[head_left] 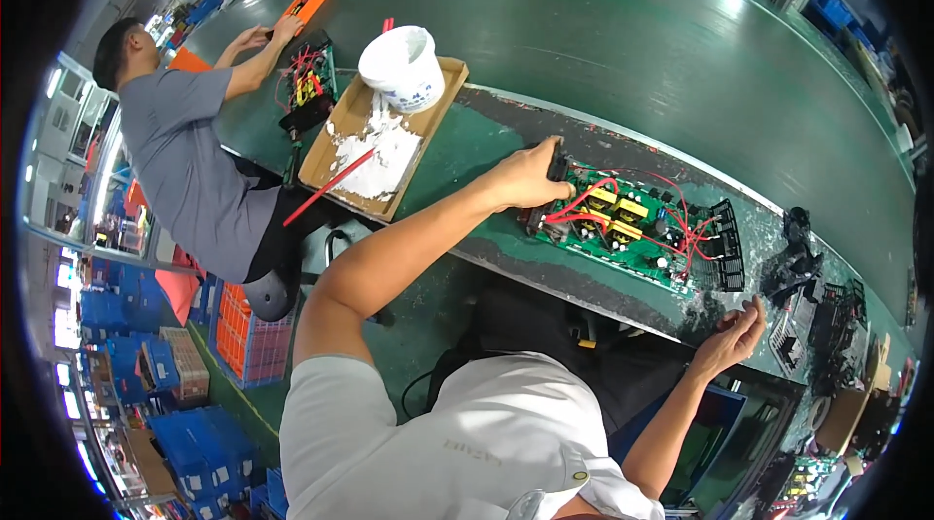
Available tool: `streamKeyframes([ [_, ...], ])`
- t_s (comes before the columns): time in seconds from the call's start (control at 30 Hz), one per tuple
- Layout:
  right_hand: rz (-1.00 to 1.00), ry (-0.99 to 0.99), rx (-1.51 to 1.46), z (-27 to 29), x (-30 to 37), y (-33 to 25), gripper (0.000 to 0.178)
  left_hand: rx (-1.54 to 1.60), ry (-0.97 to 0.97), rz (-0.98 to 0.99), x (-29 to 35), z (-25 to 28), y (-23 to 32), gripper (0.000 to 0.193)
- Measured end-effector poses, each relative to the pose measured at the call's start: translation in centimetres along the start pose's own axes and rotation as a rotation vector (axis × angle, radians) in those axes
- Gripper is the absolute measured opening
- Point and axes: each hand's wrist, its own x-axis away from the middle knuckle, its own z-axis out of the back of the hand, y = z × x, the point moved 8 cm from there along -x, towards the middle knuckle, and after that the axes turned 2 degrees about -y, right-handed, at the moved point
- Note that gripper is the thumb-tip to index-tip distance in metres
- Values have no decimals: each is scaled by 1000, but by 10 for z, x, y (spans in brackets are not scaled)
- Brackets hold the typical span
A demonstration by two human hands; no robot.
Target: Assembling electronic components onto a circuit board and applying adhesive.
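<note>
On the bench in front of me lies a long green circuit board [632,252] with yellow transformers, red wires and black end panels. My left hand [530,177] grips its left end, fingers and thumb around the black end panel [558,168]. At the board's other end stands a slotted black panel [727,246], with red wires running to it. My right hand [732,337] is near the bench's front edge, below that panel and apart from the board. Its fingers are loosely curled and partly apart, with nothing visible in them.
Left of the board, a cardboard tray [435,136] holds a white bucket [402,68], white paste and a red stick [329,187]. Black parts [793,262] lie at the right. Beyond runs a green conveyor belt [603,43]. A co-worker [199,141] handles an orange case [305,9] at the left.
</note>
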Motion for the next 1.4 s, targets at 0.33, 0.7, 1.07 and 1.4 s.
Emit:
streamKeyframes([
  [0.33,-10,-39,-14,0,0,-1,29,10,-21,-20,3,-6,4,98],
  [0.7,-6,-67,-56,-2,1,3,29,442,47,-28,-6,3,-5,31],
  [1.07,-49,-72,126,-2,1,-4,30,885,507,-125,7,272,-55,25],
  [1.4,-8,-103,323,-10,-8,0,35,924,1253,305,169,430,-348,30],
])
